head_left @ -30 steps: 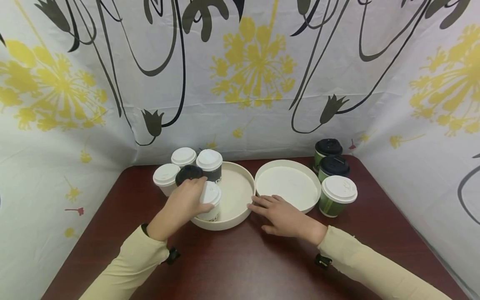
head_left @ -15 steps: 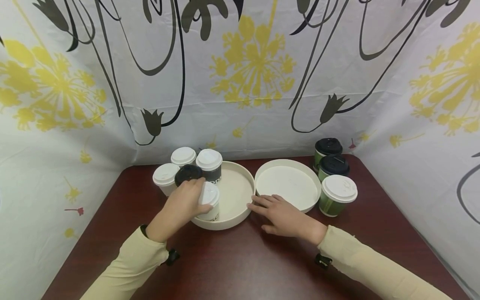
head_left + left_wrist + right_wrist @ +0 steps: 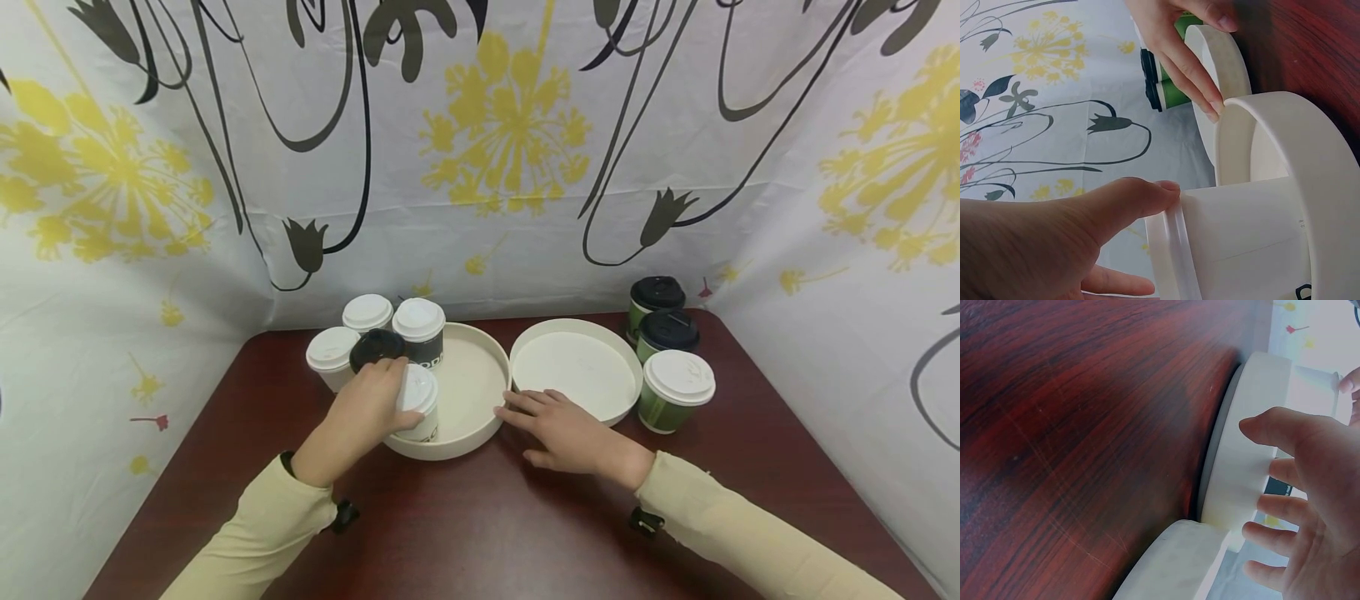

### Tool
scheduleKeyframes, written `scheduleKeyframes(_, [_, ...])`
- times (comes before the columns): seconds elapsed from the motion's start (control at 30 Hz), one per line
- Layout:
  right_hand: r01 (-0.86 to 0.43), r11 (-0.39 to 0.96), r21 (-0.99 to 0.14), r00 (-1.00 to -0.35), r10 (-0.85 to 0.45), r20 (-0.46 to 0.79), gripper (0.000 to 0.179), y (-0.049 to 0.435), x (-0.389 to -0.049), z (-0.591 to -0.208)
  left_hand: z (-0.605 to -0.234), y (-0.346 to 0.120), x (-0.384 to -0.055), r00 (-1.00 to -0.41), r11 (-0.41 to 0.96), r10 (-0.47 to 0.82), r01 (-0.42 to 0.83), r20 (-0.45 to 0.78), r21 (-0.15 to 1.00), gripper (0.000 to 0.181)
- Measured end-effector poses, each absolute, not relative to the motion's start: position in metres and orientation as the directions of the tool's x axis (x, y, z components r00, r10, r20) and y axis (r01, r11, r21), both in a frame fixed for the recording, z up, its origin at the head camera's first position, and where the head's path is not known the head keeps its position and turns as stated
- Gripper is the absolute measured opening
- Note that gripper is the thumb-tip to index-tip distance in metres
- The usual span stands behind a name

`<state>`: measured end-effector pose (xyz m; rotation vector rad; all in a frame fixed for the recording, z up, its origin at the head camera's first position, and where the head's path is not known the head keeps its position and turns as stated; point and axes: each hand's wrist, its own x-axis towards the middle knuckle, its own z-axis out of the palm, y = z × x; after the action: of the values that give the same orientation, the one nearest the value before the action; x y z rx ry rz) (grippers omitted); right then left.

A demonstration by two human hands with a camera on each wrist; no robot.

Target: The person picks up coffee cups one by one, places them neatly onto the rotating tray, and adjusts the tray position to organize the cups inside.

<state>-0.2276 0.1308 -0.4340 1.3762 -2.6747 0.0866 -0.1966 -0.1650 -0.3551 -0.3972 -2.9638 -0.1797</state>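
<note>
My left hand (image 3: 358, 421) grips a white-lidded paper cup (image 3: 420, 404) that stands upright inside the left round cream tray (image 3: 442, 451). In the left wrist view the thumb presses against the lid's edge of that cup (image 3: 1241, 240); part of the other fingers is hidden. My right hand (image 3: 566, 433) has its fingers loosely extended over the place where the left tray meets the right round tray (image 3: 577, 371). The right wrist view shows those fingers spread by the tray wall (image 3: 1244, 444), holding nothing.
Close to my left hand stand a black-lidded cup (image 3: 377, 348), a dark-banded cup (image 3: 420, 333) and two white-lidded cups (image 3: 333, 354). Right of the right tray are green cups, one with a white lid (image 3: 675, 392) and two with black lids (image 3: 667, 333). A patterned cloth (image 3: 480, 250) hangs behind.
The gripped cup and my left hand have shifted very slightly left since a second ago. My right hand and both trays stay where they were.
</note>
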Motion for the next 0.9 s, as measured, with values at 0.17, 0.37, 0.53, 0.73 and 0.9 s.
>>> scheduleKeyframes(0.17, [-0.811, 0.584, 0.013, -0.578, -0.805, 0.137, 0.070, 0.131, -0.228, -0.434, -0.354, -0.165, -0.195, -0.951, 0.956, 0.259, 0.277, 0.170, 0.094, 0.081])
scheduleKeyframes(0.37, [-0.810, 0.586, 0.010, -0.580, -0.804, 0.130, 0.070, 0.131, -0.226, -0.433, -0.350, -0.159, -0.187, -0.923, 0.939, 0.299, 0.329, 0.242, 0.096, 0.085])
scheduleKeyframes(0.53, [-0.812, 0.584, 0.017, -0.576, -0.805, 0.144, 0.070, 0.131, -0.226, -0.434, -0.349, -0.141, -0.171, -0.848, 0.878, 0.418, 0.469, 0.325, 0.093, 0.081])
scheduleKeyframes(0.73, [-0.815, 0.578, 0.027, -0.567, -0.808, 0.160, 0.070, 0.131, -0.226, -0.433, -0.363, -0.115, -0.153, -0.778, 0.798, 0.556, 0.598, 0.291, 0.073, 0.081])
scheduleKeyframes(0.9, [-0.817, 0.576, 0.031, -0.564, -0.810, 0.160, 0.071, 0.131, -0.225, -0.432, -0.389, -0.098, -0.147, -0.801, 0.814, 0.579, 0.578, 0.155, -0.054, 0.085])
